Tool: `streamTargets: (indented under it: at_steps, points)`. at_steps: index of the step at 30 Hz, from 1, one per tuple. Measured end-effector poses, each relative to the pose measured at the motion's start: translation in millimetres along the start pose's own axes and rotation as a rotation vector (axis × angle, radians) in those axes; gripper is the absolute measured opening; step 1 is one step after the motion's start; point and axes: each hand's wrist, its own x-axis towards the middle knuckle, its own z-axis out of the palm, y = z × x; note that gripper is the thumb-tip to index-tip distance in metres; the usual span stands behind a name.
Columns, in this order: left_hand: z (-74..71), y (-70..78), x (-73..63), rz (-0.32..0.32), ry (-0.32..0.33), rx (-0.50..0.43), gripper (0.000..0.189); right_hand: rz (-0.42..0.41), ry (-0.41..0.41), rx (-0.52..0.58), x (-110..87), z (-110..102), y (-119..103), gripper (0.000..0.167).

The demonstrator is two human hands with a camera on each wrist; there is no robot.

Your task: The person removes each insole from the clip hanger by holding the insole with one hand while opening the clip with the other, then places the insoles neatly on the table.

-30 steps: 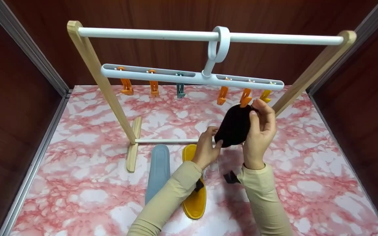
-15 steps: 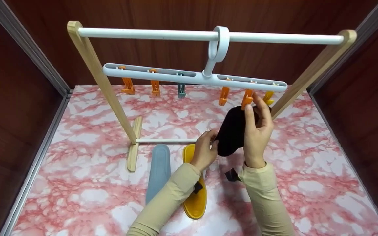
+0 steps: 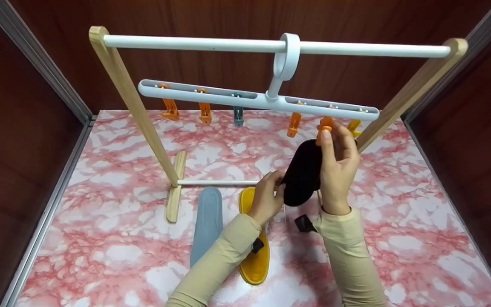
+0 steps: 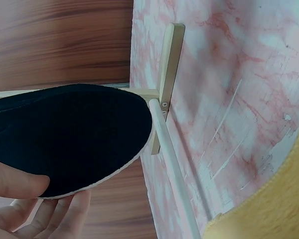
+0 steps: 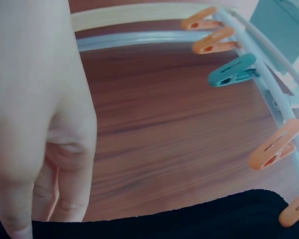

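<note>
My left hand (image 3: 267,197) pinches the lower left edge of a black insole (image 3: 303,175), thumb on its dark face and fingers behind. In the left wrist view, the insole (image 4: 94,134) shows a pale edge underneath. With thumb and fingers, my right hand (image 3: 340,170) pinches an orange clothespin (image 3: 324,123) on the hanger (image 3: 228,99). That clothespin's lower end overlaps the insole's upper edge; in the right wrist view the clothespin (image 5: 295,209) sits over the insole's end. Part of the insole is hidden behind my right hand.
The hanger hooks over a white rod (image 3: 186,43) between wooden posts. More orange clothespins (image 3: 294,124), a teal one (image 3: 238,115) and a yellow one (image 3: 353,125) hang from it. A grey-blue insole (image 3: 209,217) and a yellow insole (image 3: 257,264) lie on the marbled surface (image 3: 113,204).
My right hand has shifted from the insole's upper right edge to the orange clothespin. The insole is a little lower, and the hanger has swung slightly to the right.
</note>
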Motion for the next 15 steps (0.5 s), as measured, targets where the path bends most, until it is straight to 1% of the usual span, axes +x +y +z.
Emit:
streamTargets:
  at_steps: [3,7,13,15]
  points:
    - [0.2,-0.3,-2.3,-0.004,-0.003,-0.013,0.018,0.002,-0.018,0.016,1.2,1.1,-0.8,0.020]
    - [1.6,-1.1,-5.0,0.002,-0.002,-0.023,0.016,0.016,-0.031,0.008,2.6,1.9,-1.5,0.019]
    - [1.9,-2.5,-8.8,0.034,-0.005,-0.013,0.013,0.022,-0.045,0.038,3.5,3.2,-0.3,0.015]
    - [1.9,-2.6,-10.0,0.034,-0.013,-0.017,0.013,0.021,-0.051,0.048,3.8,3.9,0.0,0.014]
